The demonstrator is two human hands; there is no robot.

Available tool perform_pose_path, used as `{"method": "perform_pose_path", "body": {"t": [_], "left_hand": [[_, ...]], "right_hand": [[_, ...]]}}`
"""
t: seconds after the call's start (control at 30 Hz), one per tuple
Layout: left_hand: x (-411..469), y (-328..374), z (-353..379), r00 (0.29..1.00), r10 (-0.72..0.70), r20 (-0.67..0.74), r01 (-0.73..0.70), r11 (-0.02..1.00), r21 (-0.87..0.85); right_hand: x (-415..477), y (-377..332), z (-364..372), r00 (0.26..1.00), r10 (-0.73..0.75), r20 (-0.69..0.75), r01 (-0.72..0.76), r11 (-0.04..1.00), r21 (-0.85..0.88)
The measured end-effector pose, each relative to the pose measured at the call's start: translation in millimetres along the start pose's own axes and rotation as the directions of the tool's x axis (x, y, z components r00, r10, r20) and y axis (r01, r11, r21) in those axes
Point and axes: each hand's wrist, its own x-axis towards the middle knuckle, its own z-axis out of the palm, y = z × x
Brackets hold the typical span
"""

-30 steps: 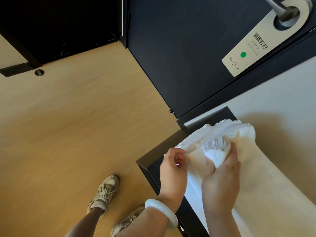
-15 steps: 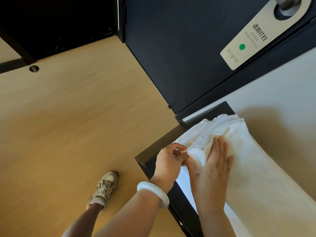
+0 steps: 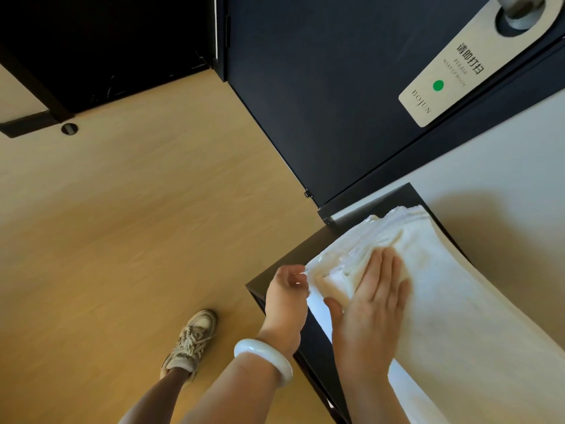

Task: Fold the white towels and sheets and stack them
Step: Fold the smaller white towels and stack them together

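Right hand [image 3: 371, 304] lies flat, palm down, on the stack of folded white terry towels [image 3: 434, 270]; its 4 fingers [image 3: 382, 270] are straight and close together, thumb spread toward the near edge. Left hand [image 3: 286, 301] has curled fingers [image 3: 293, 272] at the stack's near-left corner; blurred, cannot tell if they pinch the cloth or only touch it. Towels sit on a dark flat-topped cabinet [image 3: 281, 270] against the pale wall [image 3: 504, 166], with soft layered edges showing at the corner by the left fingertips. Smooth white bangle [image 3: 264, 359] on the left wrist. Light wooden floor [image 3: 137, 224], beige laced sneaker [image 3: 191, 341], dark blue door [image 3: 321, 102] with a white card hanger [image 3: 452, 75].
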Motion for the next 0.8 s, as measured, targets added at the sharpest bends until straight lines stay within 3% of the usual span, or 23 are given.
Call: {"method": "perform_pose_path", "body": {"t": [0.1, 0.23, 0.33, 0.4, 0.47, 0.5, 0.6, 0.7, 0.8], "left_hand": [[5.5, 4.7, 2.4, 0.989, -0.135, 0.065, 0.144, 0.977, -0.158], [10.0, 2.5, 6.1, 0.955, -0.296, 0.025, 0.282, 0.879, -0.385], [9.3, -8.6, 5.1, 0.942, -0.336, -0.009, 0.307, 0.873, -0.38], [6.9, -14.8, 3.8, 0.97, -0.244, 0.021, 0.237, 0.915, -0.326], [4.1, -15.9, 3.6, 0.983, -0.135, 0.124, 0.165, 0.948, -0.273], [2.9, -14.7, 3.8, 0.979, -0.106, 0.173, 0.147, 0.96, -0.239], [0.1, -10.4, 4.9, 0.969, -0.074, 0.235, 0.089, 0.995, -0.053], [2.5, 3.0, 3.8, 0.987, 0.088, 0.135, -0.112, 0.977, 0.182], [9.3, 39.5, 15.3, 0.937, 0.216, 0.275, -0.269, 0.948, 0.172]], "right_hand": [[0.0, -0.5, 4.9, 0.999, 0.011, 0.035, -0.009, 0.999, -0.047], [1.6, -0.1, 5.9, 1.0, 0.021, 0.013, -0.02, 0.999, -0.035], [3.7, -0.8, -4.8, 0.999, 0.018, 0.051, -0.023, 0.995, 0.095], [5.6, 8.8, -17.2, 0.995, -0.012, 0.101, -0.02, 0.952, 0.304], [11.4, 21.5, -36.9, 0.979, 0.077, 0.191, -0.172, 0.815, 0.553], [14.6, 27.8, -43.9, 0.974, 0.127, 0.185, -0.214, 0.776, 0.593], [28.7, 31.7, -47.2, 0.991, 0.097, 0.096, -0.127, 0.912, 0.389], [41.0, 25.3, -39.0, 0.973, 0.081, 0.218, -0.128, 0.969, 0.21], [52.8, 39.5, -39.0, 0.99, 0.143, -0.012, -0.138, 0.97, 0.199]]}}
